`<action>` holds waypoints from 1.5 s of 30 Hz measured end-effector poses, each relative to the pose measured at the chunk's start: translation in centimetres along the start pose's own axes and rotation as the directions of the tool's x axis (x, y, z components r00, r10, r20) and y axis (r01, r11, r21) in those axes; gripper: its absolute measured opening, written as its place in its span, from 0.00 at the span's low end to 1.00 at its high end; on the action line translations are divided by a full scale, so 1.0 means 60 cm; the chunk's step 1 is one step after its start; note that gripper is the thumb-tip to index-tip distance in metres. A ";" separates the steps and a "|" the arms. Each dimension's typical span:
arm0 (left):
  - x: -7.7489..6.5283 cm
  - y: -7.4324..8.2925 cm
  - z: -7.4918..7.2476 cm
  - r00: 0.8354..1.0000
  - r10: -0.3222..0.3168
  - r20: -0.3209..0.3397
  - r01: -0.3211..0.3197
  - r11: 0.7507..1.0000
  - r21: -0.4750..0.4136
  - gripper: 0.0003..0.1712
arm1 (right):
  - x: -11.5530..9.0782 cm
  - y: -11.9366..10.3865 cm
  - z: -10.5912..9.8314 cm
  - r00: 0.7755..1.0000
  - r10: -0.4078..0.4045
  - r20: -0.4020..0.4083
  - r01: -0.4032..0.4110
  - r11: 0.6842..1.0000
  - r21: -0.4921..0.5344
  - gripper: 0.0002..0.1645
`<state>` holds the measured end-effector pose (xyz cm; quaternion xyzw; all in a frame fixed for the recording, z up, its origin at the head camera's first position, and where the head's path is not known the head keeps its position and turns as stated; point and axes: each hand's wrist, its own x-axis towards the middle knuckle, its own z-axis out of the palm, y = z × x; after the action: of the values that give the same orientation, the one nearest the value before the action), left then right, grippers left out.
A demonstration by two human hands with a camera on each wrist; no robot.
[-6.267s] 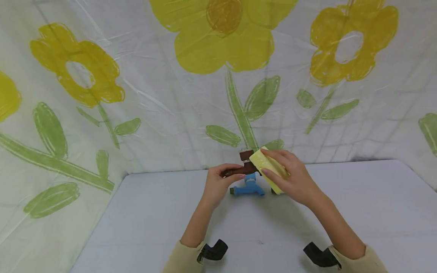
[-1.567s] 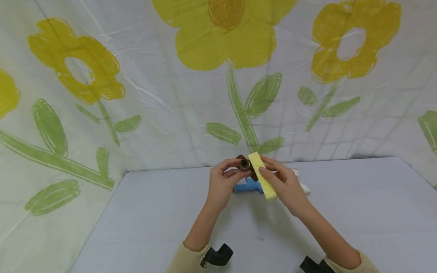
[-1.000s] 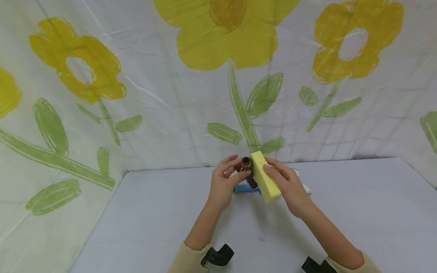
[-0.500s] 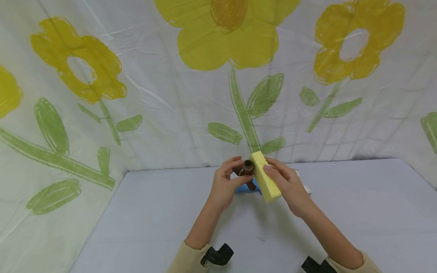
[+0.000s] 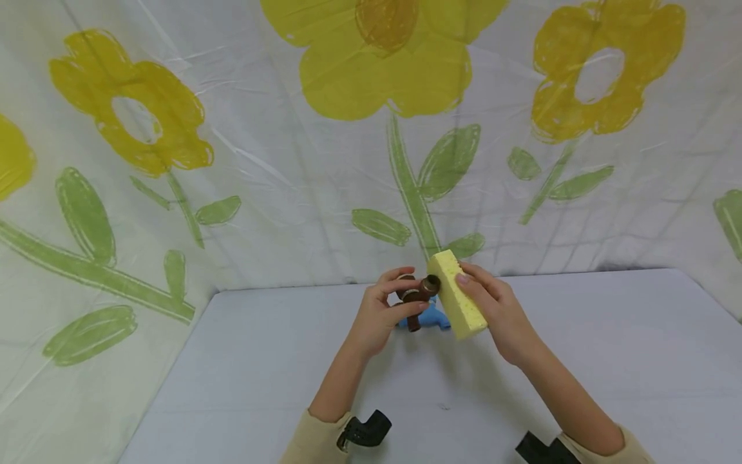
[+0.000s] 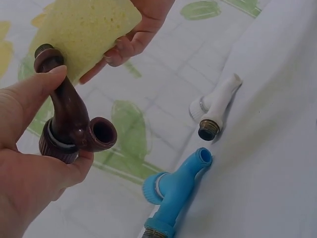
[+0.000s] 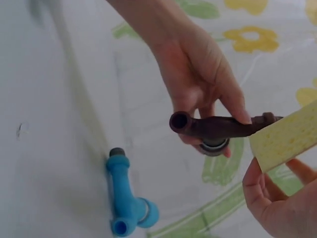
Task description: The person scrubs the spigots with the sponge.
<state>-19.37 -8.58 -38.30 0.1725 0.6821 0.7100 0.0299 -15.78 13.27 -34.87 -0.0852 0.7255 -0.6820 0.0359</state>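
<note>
My left hand (image 5: pixel 373 319) grips a dark brown plastic tap (image 6: pixel 69 111) between thumb and fingers, above the table near its back edge. The tap's open spout faces outward in the left wrist view, and its threaded inlet end points toward the sponge. My right hand (image 5: pixel 510 319) pinches a yellow block sponge (image 5: pixel 458 296) by its side, thumb on the near face. One face of the sponge lies right at the tap's threaded end. Below the hands a blue tap (image 6: pixel 176 191) lies on the table, partly hidden by the brown one in the head view.
A white tap (image 6: pixel 218 101) lies beyond the blue one in the left wrist view; the sponge and right hand hide it in the head view. The white table (image 5: pixel 278 386) ends at a hanging flower-printed sheet (image 5: pixel 278 212). Black wrist mounts (image 5: pixel 368 428) sit at both sleeves.
The brown tap has been turned about in the left hand, its threaded end swinging right toward the sponge. The sponge has shifted slightly right, and more of the blue tap shows.
</note>
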 end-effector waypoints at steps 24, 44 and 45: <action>-0.007 0.015 0.003 0.995 -0.008 0.095 -0.006 0.990 0.139 0.16 | 0.009 0.003 -0.017 0.997 -0.016 -0.070 0.015 1.000 -0.003 0.33; -0.013 0.056 -0.010 0.990 -0.128 0.052 0.132 0.987 -0.096 0.32 | 0.010 0.006 -0.030 0.975 -0.166 -0.145 0.121 0.954 -0.275 0.30; -0.013 0.056 -0.011 0.988 -0.145 0.054 0.150 0.982 -0.116 0.35 | 0.011 0.006 -0.031 0.975 -0.166 -0.146 0.121 0.953 -0.276 0.30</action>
<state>-18.20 -9.63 -35.18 0.1354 0.6484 0.7413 0.1080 -16.74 15.00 -35.09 -0.0840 0.8027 -0.5841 -0.0867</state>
